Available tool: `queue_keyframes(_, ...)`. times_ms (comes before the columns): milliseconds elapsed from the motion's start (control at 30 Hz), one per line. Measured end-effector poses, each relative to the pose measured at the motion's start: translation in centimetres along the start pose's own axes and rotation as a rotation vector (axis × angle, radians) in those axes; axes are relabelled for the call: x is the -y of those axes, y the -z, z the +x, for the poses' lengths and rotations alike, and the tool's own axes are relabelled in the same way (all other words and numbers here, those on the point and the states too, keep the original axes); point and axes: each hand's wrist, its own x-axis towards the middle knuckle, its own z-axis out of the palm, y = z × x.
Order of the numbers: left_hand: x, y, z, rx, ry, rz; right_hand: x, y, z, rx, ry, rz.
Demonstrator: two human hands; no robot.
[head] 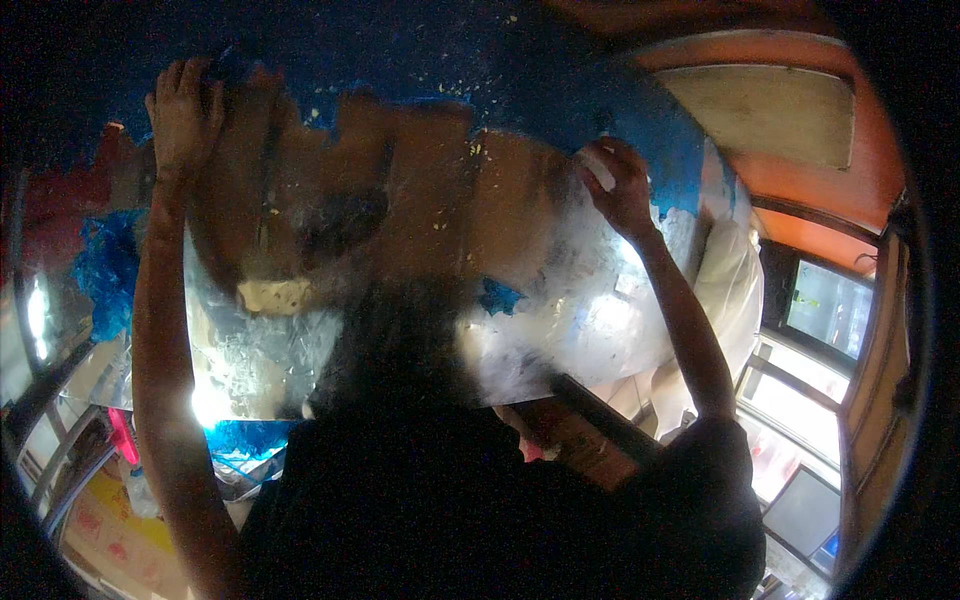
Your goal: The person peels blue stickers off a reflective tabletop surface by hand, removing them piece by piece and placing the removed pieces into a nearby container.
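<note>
A large, shiny metal sheet [420, 187] lies before me, with blue film [525, 97] over its far part. The film ends in a ragged, torn edge, and the bare metal mirrors dark and bright shapes. Flat near that edge on the left rests my left hand [184, 112], its fingers stretched away from me. A dark crumpled bit, too dim to name, lies just beyond its fingertips. At the right, my right hand [615, 184] is curled around a small pale object [598, 166] by the film's edge; what it is cannot be made out.
Crumpled blue film [112, 274] lies beside my left forearm. A small blue scrap [500, 297] and pale flecks dot the metal. White sheeting [727, 289] bulges at the right edge. A cardboard box [120, 525] stands low on the left. An orange panel [810, 187] rises at the right.
</note>
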Motion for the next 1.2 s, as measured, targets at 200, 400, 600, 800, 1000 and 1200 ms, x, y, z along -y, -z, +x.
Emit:
queue_keyframes(200,-0.5,0.4,0.2,0.011,0.007,-0.027,0.9,-0.4,2.0,0.073,0.131,-0.12)
queue_keyframes(400,-0.4,0.3,0.2,-0.058,-0.034,-0.01,0.3,-1.1,2.9,0.083,0.189,-0.207)
queue_keyframes(600,-0.2,-0.2,0.2,0.023,0.021,-0.059,-0.2,-2.9,2.6,0.066,0.199,-0.304)
queue_keyframes(800,0.5,-0.8,-0.4,0.019,0.005,0.054,-0.1,-3.1,3.0,0.303,0.007,-0.332)
queue_keyframes(1000,0.6,-0.9,-0.1,0.002,-0.002,0.063,-0.6,-2.4,2.5,0.091,0.023,0.123)
queue_keyframes(1200,-0.8,0.5,0.5,0.024,0.035,-0.045,-1.9,-3.1,2.8,0.162,0.077,0.14)
